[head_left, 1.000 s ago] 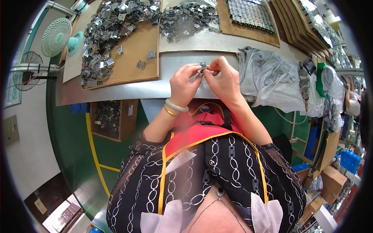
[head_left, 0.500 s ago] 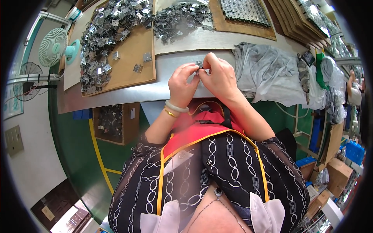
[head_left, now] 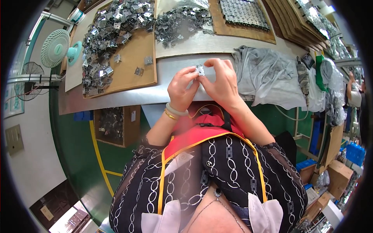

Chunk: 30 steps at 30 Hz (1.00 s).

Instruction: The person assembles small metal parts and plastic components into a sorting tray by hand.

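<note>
Between the thumb and fingers of my left hand (head_left: 182,86) is a small silver metal plate part (head_left: 200,70) with cut-outs, its bright face turned up. Beside it, my right hand (head_left: 223,79) has its index finger and thumb parted around the part's right side. The thumb tip is close to the part's lower edge; whether it touches, I cannot tell. Both hands are above the near strip of the metal bench (head_left: 134,87). On the brown board (head_left: 136,46) to the left lies a big heap of similar metal parts (head_left: 110,31), with a few loose ones near its right edge.
A second heap of parts (head_left: 182,23) lies beyond my hands. Further right are neat rows of parts (head_left: 244,14) on a board, grey cloths (head_left: 264,73) and a power screwdriver (head_left: 303,77). A small fan (head_left: 56,48) stands left; a box of parts (head_left: 130,126) sits under the bench.
My right index finger has lifted away from its thumb. The metal part, mostly covered by fingers before, now shows its bright face beside my left fingertips.
</note>
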Motion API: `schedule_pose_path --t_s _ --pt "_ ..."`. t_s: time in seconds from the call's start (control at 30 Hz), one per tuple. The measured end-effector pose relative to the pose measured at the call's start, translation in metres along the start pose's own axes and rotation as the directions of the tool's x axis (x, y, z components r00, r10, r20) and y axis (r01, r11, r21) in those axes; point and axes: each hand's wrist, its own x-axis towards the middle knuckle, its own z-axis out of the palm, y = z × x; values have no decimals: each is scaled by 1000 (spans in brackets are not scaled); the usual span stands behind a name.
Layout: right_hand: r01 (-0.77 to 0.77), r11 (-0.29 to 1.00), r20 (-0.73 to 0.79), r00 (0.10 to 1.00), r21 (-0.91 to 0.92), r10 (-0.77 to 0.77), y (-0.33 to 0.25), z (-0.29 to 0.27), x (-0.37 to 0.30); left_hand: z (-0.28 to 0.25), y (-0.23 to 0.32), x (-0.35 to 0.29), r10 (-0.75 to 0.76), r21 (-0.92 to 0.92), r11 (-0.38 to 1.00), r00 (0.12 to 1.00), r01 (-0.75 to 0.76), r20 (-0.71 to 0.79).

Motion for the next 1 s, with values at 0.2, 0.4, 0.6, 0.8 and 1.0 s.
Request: schedule_pose_path --t_s 0.2,0.4,0.6,0.8,1.0 --pt "-371 801 359 909 470 211 23 -4 -7 -6 0 7 177 -104 980 983 -171 48" --pt "-289 876 300 937 385 178 16 -9 -24 -8 10 -8 203 -138 972 977 -192 72" --pt "-555 673 504 809 488 302 44 16 -69 -19 11 -28 180 -92 982 965 -165 190" --pt "-673 627 609 701 393 371 47 20 -71 -22 6 -32 205 -56 979 941 -198 269" --pt "-621 525 691 718 582 82 68 18 -40 -32 -18 -18 111 224 950 907 -217 407"
